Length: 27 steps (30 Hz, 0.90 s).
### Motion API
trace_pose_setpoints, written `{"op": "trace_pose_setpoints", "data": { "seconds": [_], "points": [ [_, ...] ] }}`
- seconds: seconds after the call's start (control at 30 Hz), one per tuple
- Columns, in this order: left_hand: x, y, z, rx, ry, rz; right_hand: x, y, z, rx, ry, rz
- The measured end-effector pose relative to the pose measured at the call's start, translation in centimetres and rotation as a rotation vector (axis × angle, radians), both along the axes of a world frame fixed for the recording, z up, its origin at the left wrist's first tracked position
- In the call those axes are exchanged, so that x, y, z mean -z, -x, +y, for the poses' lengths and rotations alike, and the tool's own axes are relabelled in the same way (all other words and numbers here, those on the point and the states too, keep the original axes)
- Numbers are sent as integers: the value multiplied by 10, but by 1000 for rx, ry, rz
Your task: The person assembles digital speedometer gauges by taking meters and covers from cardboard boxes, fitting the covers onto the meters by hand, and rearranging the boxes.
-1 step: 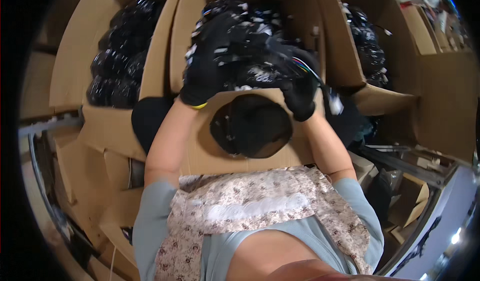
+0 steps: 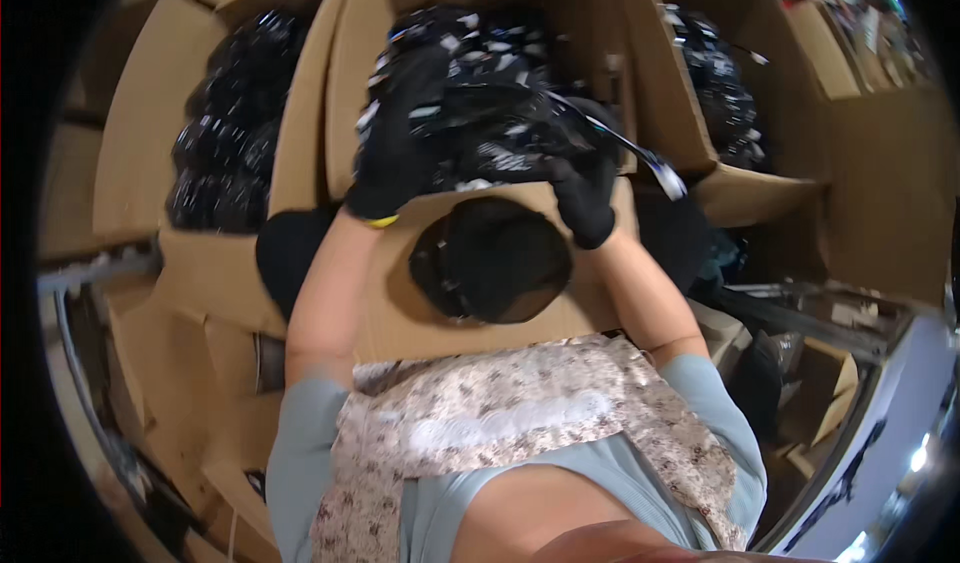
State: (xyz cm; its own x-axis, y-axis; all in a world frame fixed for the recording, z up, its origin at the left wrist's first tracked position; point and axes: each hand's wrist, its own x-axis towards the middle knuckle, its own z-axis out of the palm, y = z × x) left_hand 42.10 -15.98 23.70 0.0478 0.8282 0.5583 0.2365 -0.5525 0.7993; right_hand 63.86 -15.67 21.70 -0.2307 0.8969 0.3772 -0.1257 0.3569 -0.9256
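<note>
Both my hands wear black gloves and reach over the middle cardboard box. My left hand (image 2: 395,148), with a yellow cuff edge, is at the left end of a dark part (image 2: 490,105), its fingers closed there and hard to make out. My right hand (image 2: 585,188) is closed round the right end of the same part. From it a bundle of wires (image 2: 625,143) runs out rightward to a white connector (image 2: 670,181). Beneath lie several shiny black pieces with white bits (image 2: 500,153). A round black object (image 2: 505,263) rests on the near cardboard flap, between my forearms.
A left cardboard box (image 2: 150,113) holds shiny black rounded pieces (image 2: 235,123). Similar black pieces (image 2: 722,98) fill part of the right box, whose flap (image 2: 885,193) sticks out. Metal rails (image 2: 100,266) run beside me, with more cardboard (image 2: 165,343) at lower left.
The boxes and the round object have shifted slightly left in view. My hands and the black wired part moved a little left and down; the dangling wires swung straighter outward.
</note>
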Motion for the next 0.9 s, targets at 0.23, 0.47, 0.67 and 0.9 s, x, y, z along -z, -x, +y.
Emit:
{"op": "trace_pose_setpoints", "data": {
  "seconds": [0.23, 0.47, 0.67, 0.9],
  "points": [
    [22, -6, -17, -155, 112, 205, -8, -8, 4, 1, 279, 261],
    [9, -16, -2, 46, 329, -104, -48, -64, 45, 111, 125, 286],
    [-17, -49, -4, 63, 252, 0, -48, -56, 42, -156, 336, 602],
    [-40, -72, -9, -30, 132, 135, -19, -30, 4, -347, 681, 918]
  ]
}}
